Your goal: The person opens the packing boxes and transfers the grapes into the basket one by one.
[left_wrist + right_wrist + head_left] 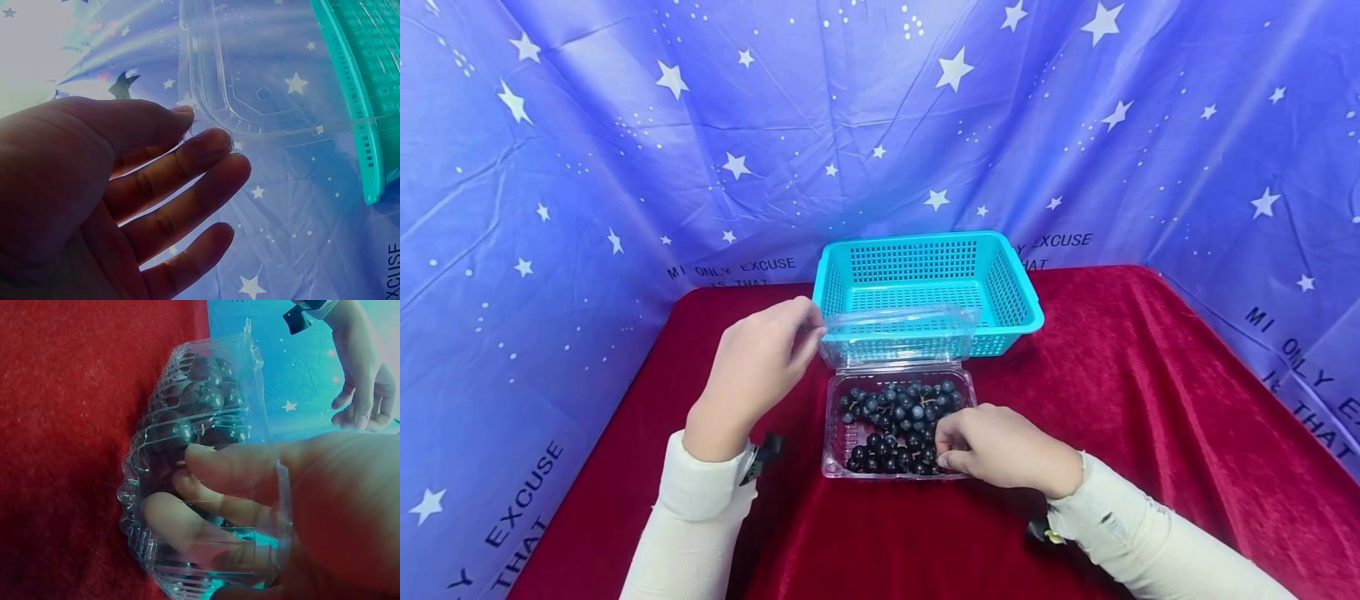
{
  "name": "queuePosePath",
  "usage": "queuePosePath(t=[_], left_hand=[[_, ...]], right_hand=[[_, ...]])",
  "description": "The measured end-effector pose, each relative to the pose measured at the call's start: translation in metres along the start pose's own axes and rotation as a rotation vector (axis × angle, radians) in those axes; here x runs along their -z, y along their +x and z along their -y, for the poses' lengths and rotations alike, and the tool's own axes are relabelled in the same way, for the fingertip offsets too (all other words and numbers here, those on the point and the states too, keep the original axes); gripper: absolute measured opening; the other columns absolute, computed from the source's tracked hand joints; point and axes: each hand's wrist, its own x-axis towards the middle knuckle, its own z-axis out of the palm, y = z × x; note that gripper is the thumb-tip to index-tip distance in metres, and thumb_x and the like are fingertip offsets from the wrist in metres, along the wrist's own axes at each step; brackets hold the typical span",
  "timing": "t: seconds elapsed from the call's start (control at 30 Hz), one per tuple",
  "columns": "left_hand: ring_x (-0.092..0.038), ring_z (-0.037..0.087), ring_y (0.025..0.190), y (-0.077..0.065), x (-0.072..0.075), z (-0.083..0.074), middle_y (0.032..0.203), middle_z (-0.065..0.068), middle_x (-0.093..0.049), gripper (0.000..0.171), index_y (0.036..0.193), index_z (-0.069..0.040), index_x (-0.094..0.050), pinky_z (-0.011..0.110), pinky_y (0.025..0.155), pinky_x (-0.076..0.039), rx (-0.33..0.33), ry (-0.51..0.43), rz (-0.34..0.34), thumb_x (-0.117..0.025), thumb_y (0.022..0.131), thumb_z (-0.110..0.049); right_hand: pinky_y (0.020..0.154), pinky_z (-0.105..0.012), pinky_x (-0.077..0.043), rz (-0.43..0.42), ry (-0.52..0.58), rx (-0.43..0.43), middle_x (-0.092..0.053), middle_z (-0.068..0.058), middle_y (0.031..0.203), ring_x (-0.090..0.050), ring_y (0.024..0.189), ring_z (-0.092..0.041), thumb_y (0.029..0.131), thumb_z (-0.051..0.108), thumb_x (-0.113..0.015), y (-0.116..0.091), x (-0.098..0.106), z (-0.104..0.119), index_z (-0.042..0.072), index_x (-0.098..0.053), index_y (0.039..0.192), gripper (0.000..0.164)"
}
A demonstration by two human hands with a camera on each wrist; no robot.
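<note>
A clear plastic clamshell box (831, 442) sits on the table with its hinged lid (898, 333) raised. Dark grapes (895, 408) on stems lie in its base. My left hand (752, 367) pinches a corner tab of the lid between thumb and index finger, as the left wrist view shows, while the other fingers extend loosely. Over the box's right side, my right hand (1000, 450) reaches in among the grapes. Through the clear wall in the right wrist view, its thumb and index finger (169, 515) curl and pinch at the grape bunch (212, 394), partly hidden by the hand.
A turquoise mesh basket (1026, 312) stands directly behind the box, seen partly through the raised lid. Red velvet cloth (1112, 375) covers the table. Blue star-printed curtains (820, 150) hang at the back and both sides.
</note>
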Motion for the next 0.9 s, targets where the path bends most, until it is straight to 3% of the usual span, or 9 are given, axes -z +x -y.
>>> queuePosePath(t=[0.2,0.5,0.9], left_hand=[[-0.046,0.011,0.057,0.0,0.001,-0.001,0.075,-0.006,-0.061,0.006,0.094,-0.017,-0.066,0.029,0.051,-0.043,-0.005,0.002,-0.008,-0.068,0.094,-0.012],[-0.045,0.011,0.056,0.0,0.0,0.0,0.074,-0.006,-0.059,0.006,0.095,-0.018,-0.067,0.029,0.051,-0.041,-0.018,0.013,-0.027,-0.068,0.094,-0.011],[-0.045,0.011,0.057,0.0,0.0,0.0,0.073,-0.006,-0.058,0.006,0.096,-0.018,-0.068,0.029,0.052,-0.042,-0.013,0.007,-0.016,-0.066,0.095,-0.013]], right_hand=[[0.058,-0.026,-0.043,-0.056,-0.079,0.004,-0.052,0.021,0.061,-0.046,0.058,-0.003,0.092,0.022,-0.075,-0.001,-0.001,0.001,0.033,-0.064,0.081,0.019],[0.048,-0.03,-0.04,-0.163,-0.247,-0.01,-0.058,0.023,0.066,-0.051,0.059,-0.003,0.084,0.026,-0.08,-0.005,-0.002,0.01,0.038,-0.07,0.074,0.018],[0.05,-0.031,-0.043,-0.158,-0.248,-0.056,-0.062,0.023,0.068,-0.056,0.061,-0.004,0.084,0.03,-0.083,-0.005,0.001,0.012,0.035,-0.075,0.076,0.012]])
